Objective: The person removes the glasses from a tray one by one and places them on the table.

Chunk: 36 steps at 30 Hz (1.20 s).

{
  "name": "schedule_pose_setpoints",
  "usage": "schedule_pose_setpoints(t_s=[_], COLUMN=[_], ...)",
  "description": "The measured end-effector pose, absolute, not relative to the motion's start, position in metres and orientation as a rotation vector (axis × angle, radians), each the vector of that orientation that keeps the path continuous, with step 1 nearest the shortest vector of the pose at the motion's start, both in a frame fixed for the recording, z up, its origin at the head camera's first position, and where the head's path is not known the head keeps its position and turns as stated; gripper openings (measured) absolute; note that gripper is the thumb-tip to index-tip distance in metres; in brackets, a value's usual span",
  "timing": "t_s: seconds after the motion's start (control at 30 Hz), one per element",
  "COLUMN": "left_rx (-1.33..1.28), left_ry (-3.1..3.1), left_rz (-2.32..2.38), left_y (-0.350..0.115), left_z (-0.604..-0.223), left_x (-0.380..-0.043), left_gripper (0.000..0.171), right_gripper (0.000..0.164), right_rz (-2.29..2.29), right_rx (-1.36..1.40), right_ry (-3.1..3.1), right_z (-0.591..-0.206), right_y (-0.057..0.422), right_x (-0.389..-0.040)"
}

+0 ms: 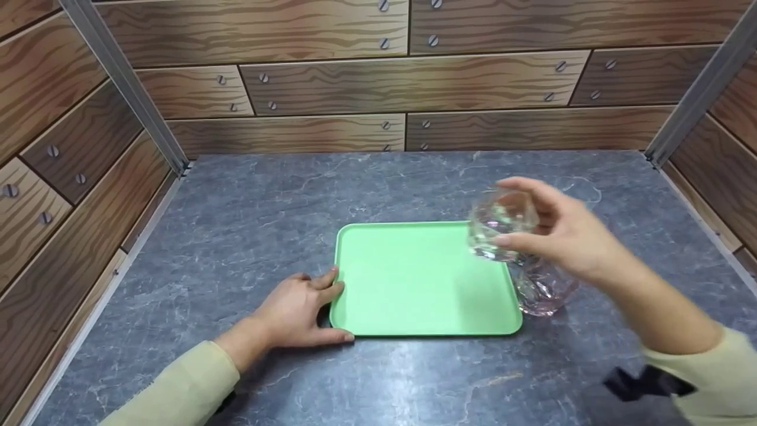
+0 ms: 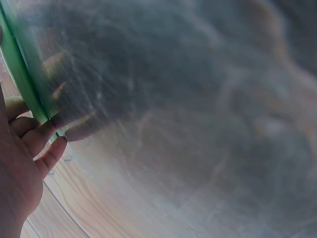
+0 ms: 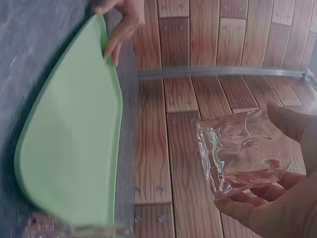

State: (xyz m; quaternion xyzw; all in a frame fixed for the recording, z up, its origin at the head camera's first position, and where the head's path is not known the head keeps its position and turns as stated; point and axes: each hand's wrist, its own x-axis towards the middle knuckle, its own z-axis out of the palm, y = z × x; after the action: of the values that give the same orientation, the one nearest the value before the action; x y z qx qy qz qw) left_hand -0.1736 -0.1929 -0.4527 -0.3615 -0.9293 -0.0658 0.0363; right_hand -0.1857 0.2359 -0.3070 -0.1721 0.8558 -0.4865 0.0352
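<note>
A light green rectangular tray lies flat on the table. My left hand holds its near left corner, with fingertips on the left rim and the thumb at the front edge. Above the tray's far right part, my right hand grips a clear drinking glass between thumb and fingers. The right wrist view shows this glass as thick, patterned and faintly pink, with nothing visible inside. Beside the tray's right edge stands a second faceted glass, partly hidden behind the right hand.
The grey marbled tabletop extends around the tray on all sides. Wood-patterned walls enclose it at the back, left and right, with metal posts in the corners.
</note>
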Motion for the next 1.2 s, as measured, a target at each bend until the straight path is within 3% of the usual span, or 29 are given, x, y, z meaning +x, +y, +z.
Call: schedule_pose_setpoints(t_s=[0.77,1.0,1.2], left_rx=[-1.115,-1.106,-1.096], left_ry=[-2.875,-2.861,-2.859], left_rz=[-0.204,-0.185,-0.219], left_y=[-0.190,-0.192,-0.194], left_z=[-0.453,-0.453,-0.454], left_x=[-0.175,-0.175,-0.174], left_gripper=[0.102,0.102,0.101], right_gripper=[0.086,0.082,0.077], right_rz=[-1.373,-1.394,-1.356], right_rx=[-0.591,-0.682,-0.580], right_ry=[2.785,2.721,2.680], right_z=[-0.330,-0.353,-0.370], right_y=[0.385,0.409,0.417], right_x=[-0.183,-0.189,-0.190])
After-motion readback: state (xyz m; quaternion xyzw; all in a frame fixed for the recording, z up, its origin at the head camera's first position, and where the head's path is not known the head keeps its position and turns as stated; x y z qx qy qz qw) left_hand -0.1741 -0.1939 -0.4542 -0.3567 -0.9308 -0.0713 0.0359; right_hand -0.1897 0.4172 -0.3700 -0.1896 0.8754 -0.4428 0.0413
